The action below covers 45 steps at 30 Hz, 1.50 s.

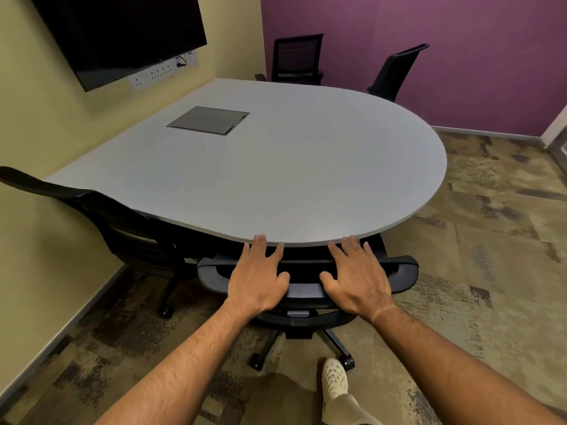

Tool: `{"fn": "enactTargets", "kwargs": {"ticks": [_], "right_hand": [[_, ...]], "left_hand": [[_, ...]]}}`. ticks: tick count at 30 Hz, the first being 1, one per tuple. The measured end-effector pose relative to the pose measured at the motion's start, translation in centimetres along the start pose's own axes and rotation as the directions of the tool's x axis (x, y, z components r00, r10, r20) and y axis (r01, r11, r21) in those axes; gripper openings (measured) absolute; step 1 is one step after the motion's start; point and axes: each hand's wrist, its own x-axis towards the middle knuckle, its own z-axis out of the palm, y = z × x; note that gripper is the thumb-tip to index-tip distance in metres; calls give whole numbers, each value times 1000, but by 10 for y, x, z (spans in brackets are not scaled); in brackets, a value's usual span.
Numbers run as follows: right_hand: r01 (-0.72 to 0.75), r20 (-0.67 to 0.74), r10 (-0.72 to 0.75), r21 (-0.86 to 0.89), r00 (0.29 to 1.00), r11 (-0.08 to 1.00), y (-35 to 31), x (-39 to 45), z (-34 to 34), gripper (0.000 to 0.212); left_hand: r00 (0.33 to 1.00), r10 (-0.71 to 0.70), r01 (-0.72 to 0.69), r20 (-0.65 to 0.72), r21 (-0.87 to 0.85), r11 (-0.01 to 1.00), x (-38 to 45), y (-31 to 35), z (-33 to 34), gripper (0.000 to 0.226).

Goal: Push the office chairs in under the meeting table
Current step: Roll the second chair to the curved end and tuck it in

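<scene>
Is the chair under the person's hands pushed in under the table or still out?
In. The chair's backrest top sits at the table edge, seat hidden beneath the top. Both hands, left and right, lie flat on it.

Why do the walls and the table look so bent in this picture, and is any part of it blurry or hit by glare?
Head view: the wide-angle lens bows the yellow wall and stretches the grey rounded meeting table. No harsh glare, only a soft sheen on the tabletop. The left hand and right hand on the black mesh chair back look sharp; the patterned carpet smears toward the edges.
</scene>
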Motion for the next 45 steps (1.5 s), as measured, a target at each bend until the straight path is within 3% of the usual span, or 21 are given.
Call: {"fn": "enactTargets", "kwargs": {"ticks": [6, 22, 33, 45], "right_hand": [[-38, 33, 38, 0, 999, 999, 10, 10, -2, 83], [-58, 29, 59, -24, 998, 998, 4, 63, -3, 78], [-1, -62, 2, 14, 998, 1000, 10, 95, -8, 81], [51, -145, -49, 9, 988, 999, 9, 111, -12, 76]], "left_hand": [[997, -57, 51, -43, -133, 990, 8, 13, -9, 73], [990, -122, 112, -65, -143, 983, 59, -8, -17, 72], [986, -118, 96, -115, -175, 980, 94, -17, -20, 87], [979, -36, 4, -200, -155, 988, 114, -27, -20, 86]]}}
